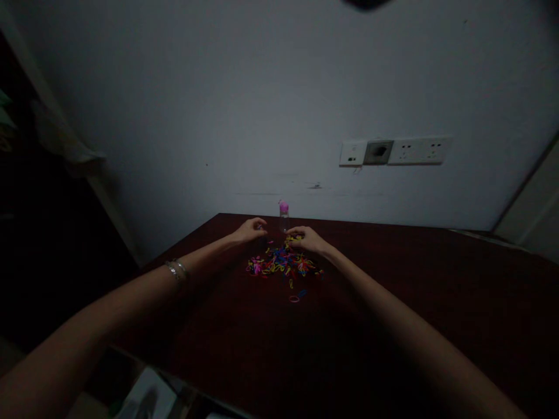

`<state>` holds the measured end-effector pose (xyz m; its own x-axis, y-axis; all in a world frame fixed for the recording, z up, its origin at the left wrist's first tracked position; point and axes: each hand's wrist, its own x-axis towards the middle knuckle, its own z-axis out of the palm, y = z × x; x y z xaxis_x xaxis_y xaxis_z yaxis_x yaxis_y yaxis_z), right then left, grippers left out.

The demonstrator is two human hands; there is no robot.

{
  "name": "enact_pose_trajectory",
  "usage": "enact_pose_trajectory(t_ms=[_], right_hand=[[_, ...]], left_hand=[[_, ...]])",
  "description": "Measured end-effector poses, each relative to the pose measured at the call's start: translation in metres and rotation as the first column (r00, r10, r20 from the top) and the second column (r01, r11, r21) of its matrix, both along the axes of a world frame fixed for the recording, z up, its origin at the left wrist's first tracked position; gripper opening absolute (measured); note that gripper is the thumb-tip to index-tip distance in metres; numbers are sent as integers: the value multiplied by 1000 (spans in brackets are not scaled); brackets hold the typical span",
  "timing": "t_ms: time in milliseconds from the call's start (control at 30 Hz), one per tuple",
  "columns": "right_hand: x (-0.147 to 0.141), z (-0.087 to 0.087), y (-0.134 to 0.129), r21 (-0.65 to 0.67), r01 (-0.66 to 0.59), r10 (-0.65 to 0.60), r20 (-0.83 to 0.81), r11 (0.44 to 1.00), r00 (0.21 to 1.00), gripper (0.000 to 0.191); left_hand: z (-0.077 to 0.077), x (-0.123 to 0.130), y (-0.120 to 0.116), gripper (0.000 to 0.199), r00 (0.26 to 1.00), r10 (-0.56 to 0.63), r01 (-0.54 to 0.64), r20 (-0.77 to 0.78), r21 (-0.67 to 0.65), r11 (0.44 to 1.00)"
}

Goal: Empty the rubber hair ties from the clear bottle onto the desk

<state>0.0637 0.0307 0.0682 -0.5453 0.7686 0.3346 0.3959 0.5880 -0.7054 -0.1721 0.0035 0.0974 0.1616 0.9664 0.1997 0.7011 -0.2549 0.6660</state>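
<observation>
A loose pile of small colourful rubber bands (282, 260) lies on the dark reddish-brown table, in pink, yellow, blue and red. Left of the pile's far side is my left hand (251, 230), its fingers curled in; a small pale bit shows at the fingertips, too small to name. My right hand (308, 239) reaches over the far right side of the pile, with fingers bent round some yellow rubber bands (296, 237). Between and just beyond both hands, a clear little bottle (284, 221) with a pink cap (283, 206) stands upright.
The table (244, 337) meets a pale wall (262, 116) at the back. Sockets (417, 151) sit on that wall at right. Nearer me lie a stray pink band (294, 299) and a blue one (302, 293). A white object (146, 396) shows below the front edge.
</observation>
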Motion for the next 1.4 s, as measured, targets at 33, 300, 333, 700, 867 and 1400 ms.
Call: enact_pose_trajectory(t_ms=[33, 300, 333, 700, 867, 1400], right_hand=[[2, -1, -4, 17, -23, 22, 70, 1000, 997, 43], [4, -30, -36, 150, -91, -6, 545, 984, 839, 76], [2, -33, -39, 188, -101, -16, 538, 977, 843, 70], [-10, -39, -51, 340, -177, 62, 321, 924, 945, 31], [-4, -31, -38, 302, -77, 34, 145, 950, 989, 31], [29, 10, -4, 18, 284, -273, -218, 959, 937, 48]], left_hand=[[-1, 0, -4, 49, 997, -74, 73, -31, -30, 997], [-20, 11, -33, 85, 725, -409, 278, -554, -309, 910], [-23, 13, -34, 84, 716, -395, 279, -576, -282, 918], [-39, 34, -26, 24, 858, -270, 255, -436, -94, 962], [-27, 33, -26, 9, 924, -187, 192, -334, -19, 981], [7, -10, 1, 26, 997, 81, -81, 1, 84, 993]])
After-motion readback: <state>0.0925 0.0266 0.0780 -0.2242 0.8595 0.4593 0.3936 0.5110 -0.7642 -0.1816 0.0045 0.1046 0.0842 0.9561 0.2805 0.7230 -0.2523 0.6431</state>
